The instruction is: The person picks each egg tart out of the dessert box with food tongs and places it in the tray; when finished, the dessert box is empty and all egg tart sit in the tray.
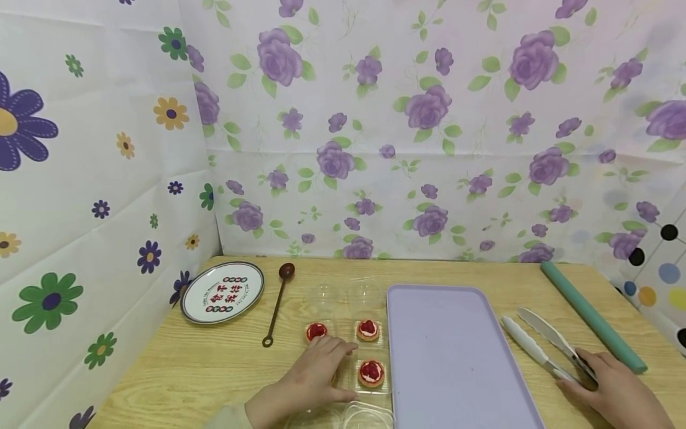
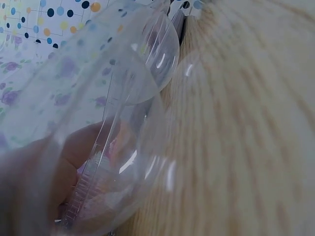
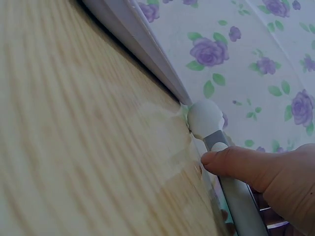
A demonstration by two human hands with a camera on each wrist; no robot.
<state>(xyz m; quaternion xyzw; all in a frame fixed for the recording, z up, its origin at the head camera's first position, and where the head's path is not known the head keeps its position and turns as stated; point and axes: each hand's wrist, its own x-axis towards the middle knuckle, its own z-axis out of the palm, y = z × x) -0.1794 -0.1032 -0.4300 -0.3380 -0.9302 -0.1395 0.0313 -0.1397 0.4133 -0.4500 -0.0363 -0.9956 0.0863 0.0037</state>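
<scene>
My left hand (image 1: pixel 313 372) rests over a clear plastic box (image 1: pixel 370 388), its thumb and fingers spread apart around the lower left compartment. Small tarts with red topping sit in the box: one tart (image 1: pixel 368 330) at the back right, another tart (image 1: pixel 371 373) in front of it, and a third tart (image 1: pixel 316 331) just past my left fingers. What lies beneath the palm is hidden. Seen through clear domed plastic (image 2: pixel 147 128), part of my left hand shows in the left wrist view. My right hand (image 1: pixel 616 384) grips white-tipped tongs (image 1: pixel 546 351), thumb along one arm.
A lilac tray (image 1: pixel 445 357) lies between the box and the tongs. A green rolling pin (image 1: pixel 592 316) lies at the far right. On the left are a white plate (image 1: pixel 222 292) with red writing and a dark long-handled spoon (image 1: pixel 277 307). A flowered cloth (image 1: pixel 375 149) hangs behind.
</scene>
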